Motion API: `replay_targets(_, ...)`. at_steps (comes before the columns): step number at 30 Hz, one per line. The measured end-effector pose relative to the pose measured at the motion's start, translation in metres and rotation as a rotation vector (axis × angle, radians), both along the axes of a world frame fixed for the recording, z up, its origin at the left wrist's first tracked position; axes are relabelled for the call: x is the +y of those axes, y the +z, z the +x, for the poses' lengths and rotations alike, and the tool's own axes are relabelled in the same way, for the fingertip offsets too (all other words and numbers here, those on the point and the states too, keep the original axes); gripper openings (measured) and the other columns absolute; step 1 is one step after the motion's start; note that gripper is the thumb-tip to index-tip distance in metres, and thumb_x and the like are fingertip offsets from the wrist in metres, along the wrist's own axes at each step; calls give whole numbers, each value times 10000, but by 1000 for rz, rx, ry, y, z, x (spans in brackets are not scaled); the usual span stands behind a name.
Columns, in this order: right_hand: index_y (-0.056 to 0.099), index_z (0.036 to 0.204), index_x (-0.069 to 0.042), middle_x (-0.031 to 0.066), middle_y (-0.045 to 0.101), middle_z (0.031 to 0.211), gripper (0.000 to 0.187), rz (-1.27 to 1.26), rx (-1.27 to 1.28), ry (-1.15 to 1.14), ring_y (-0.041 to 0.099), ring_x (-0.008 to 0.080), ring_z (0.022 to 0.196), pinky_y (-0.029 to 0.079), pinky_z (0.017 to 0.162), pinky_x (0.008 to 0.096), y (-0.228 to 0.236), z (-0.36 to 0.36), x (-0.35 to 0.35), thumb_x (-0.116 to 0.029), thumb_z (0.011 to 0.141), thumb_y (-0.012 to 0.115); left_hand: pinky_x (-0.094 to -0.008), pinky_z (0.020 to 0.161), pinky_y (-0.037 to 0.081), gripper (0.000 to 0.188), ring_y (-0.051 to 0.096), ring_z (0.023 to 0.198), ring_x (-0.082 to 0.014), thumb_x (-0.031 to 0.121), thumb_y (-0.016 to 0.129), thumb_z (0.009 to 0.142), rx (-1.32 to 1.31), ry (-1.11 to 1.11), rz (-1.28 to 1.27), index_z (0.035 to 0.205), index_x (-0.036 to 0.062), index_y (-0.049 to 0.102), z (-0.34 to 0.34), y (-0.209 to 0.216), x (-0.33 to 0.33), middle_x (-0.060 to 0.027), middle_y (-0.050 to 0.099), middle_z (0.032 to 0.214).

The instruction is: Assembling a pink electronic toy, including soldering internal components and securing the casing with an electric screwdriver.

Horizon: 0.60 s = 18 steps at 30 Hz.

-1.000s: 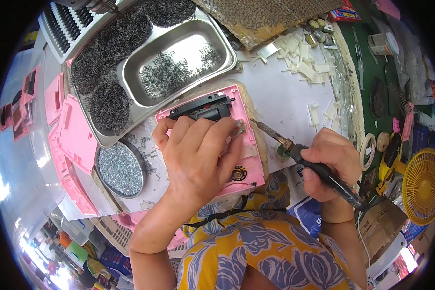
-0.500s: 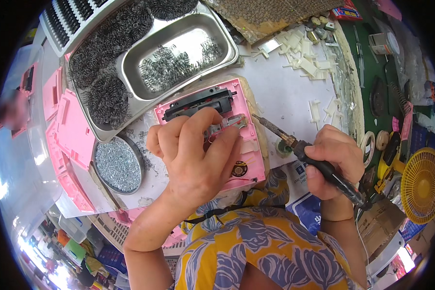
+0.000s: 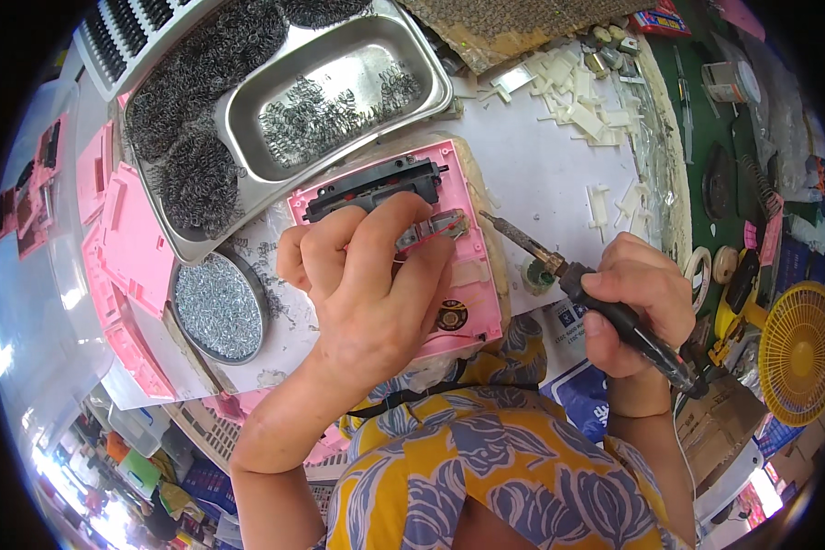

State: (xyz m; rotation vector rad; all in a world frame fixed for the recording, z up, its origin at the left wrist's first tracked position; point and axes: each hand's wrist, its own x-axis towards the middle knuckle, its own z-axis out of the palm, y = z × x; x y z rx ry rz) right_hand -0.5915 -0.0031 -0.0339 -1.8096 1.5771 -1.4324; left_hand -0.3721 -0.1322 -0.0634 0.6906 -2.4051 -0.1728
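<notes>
A pink plastic housing point(image 3: 472, 266) lies in front of me on the bench. It holds a black bar-shaped mechanism point(image 3: 376, 188), a small silver motor point(image 3: 445, 223) and a round black-and-gold part point(image 3: 452, 315). My left hand point(image 3: 362, 293) rests over its middle with curled fingers, thumb and forefinger close together by the motor. A thin red wire point(image 3: 422, 242) shows at those fingertips; whether they pinch it is hidden. My right hand point(image 3: 637, 307) grips a soldering iron point(image 3: 614, 307) by its black handle. The iron's tip points up and left, just right of the housing, apart from it.
Metal trays point(image 3: 431, 110) of black springs stand behind the housing. A round dish point(image 3: 220, 312) of small silver pieces sits left, beside pink panels point(image 3: 137, 243). White plastic parts point(image 3: 582, 101) lie back right. A small green-tinted pot point(image 3: 536, 277) stands below the iron. A yellow fan point(image 3: 800, 353) is far right.
The housing and my left hand sit slightly farther left and up in the picture. The soldering iron has hardly moved and stays beside the housing.
</notes>
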Motion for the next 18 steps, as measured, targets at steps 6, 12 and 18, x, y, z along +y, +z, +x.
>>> replay_targets(6,680,975,-3,66,563,628,218,4,-4,7,489,207,497,387,500,330,1,-1,0,-58,770,728,-420,868,365,333,532,1023,-275,187,864,639,-10,-60,101,940,150,725,14,18,-2,-52,641,1147)
replay_targets(12,661,1011,16,73,566,669,221,-25,-50,-56,507,184,546,388,528,306,1,-5,8,-94,826,715,-426,901,393,433,573,1008,-303,260,882,726,-302,-30,267,1048,92,644,71,39,-37,-115,605,1045)
replay_targets(18,657,1018,28,69,546,662,240,-60,-41,-49,502,169,560,376,534,293,9,5,-1,-68,804,705,-432,887,385,323,566,906,-255,200,834,776,-289,-12,278,1018,95,648,80,36,-32,-46,605,958)
